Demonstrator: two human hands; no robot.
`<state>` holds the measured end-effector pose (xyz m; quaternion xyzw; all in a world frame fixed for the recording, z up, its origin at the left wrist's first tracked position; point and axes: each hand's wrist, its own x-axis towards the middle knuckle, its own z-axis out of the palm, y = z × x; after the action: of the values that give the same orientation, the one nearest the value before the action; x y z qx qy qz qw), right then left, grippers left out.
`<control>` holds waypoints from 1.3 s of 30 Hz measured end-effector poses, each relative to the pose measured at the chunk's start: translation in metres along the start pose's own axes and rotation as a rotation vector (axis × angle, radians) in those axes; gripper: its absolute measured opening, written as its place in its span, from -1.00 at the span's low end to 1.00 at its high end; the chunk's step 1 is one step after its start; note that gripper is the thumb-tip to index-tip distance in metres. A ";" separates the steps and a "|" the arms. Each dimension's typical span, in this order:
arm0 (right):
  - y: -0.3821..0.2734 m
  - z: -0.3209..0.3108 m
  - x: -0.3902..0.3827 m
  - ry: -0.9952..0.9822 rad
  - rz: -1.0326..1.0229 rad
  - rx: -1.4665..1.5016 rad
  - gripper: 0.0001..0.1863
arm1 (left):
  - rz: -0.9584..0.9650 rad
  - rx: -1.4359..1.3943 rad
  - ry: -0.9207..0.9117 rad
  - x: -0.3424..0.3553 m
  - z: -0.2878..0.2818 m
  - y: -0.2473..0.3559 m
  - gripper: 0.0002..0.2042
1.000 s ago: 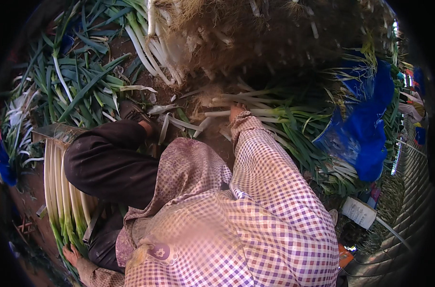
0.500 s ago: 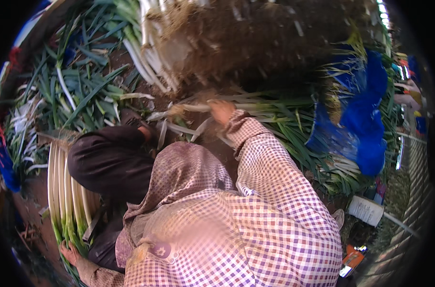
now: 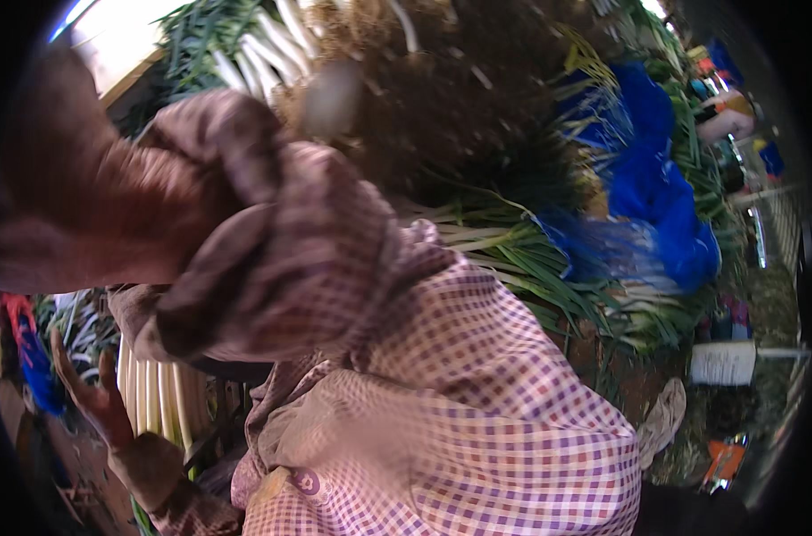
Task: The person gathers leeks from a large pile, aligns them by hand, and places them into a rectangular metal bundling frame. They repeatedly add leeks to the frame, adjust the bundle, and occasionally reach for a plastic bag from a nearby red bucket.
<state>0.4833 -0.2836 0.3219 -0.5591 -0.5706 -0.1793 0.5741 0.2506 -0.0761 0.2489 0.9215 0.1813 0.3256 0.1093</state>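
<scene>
My left hand [image 3: 102,402] is raised at the lower left, its fingers apart and nothing in them. Beside it stands a row of long green onions [image 3: 160,397] with pale stalks, partly covered by my right sleeve. My right hand [image 3: 58,205] is large and blurred, very close at the upper left; its fingers are lost in the dark rim. My right forearm crosses in a checked sleeve, hiding much of the ground in front of me. Past the sleeve lie more green onions [image 3: 504,255], leaves toward the right.
A big heap of rooty, soil-covered green onions [image 3: 460,98] rises ahead. Blue sheeting [image 3: 647,179] lies at the right among more onions. Farther right are a white labelled container [image 3: 723,364], an orange object [image 3: 726,462] and a crumpled cloth [image 3: 663,420].
My right hand has left the onions in front of me and swung up and left, close to view. My left hand has come off the stalk row and lifted, fingers spreading.
</scene>
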 end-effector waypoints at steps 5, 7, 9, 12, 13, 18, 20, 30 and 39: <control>0.016 -0.016 -0.026 -0.052 0.135 -0.002 -0.83 | 0.209 -0.502 0.220 0.054 -0.039 0.065 -0.10; 0.054 -0.035 -0.033 -0.036 0.325 -0.062 -0.82 | 0.071 -0.393 0.227 0.049 -0.008 0.073 -0.01; 0.059 -0.043 -0.008 0.010 0.436 0.024 -0.81 | 0.183 -0.168 0.464 0.058 0.005 0.058 0.07; 0.075 -0.027 0.022 0.044 0.575 0.249 -0.80 | 0.086 -0.108 0.690 0.069 0.004 0.057 -0.32; 0.079 -0.016 0.032 0.056 0.615 0.336 -0.80 | 0.056 -0.103 0.758 0.072 0.002 0.048 -0.49; 0.077 0.059 0.057 0.093 0.698 0.915 -0.78 | -0.062 -0.121 0.648 0.050 -0.106 -0.021 -0.70; 0.063 0.049 0.062 0.071 0.667 1.049 -0.77 | 0.019 0.297 0.715 0.041 -0.135 -0.008 -0.71; -0.002 0.283 0.006 -0.281 1.013 1.778 -0.73 | -0.062 1.704 -0.145 -0.105 -0.305 -0.113 -0.42; 0.066 0.407 -0.148 -0.266 1.766 1.269 -0.77 | -0.407 0.840 -0.441 -0.225 -0.180 -0.191 -0.60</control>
<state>0.3115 0.0175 0.0541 -0.3885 -0.0147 0.6837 0.6175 -0.0772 0.0218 0.1988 0.8787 0.4447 -0.0051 -0.1735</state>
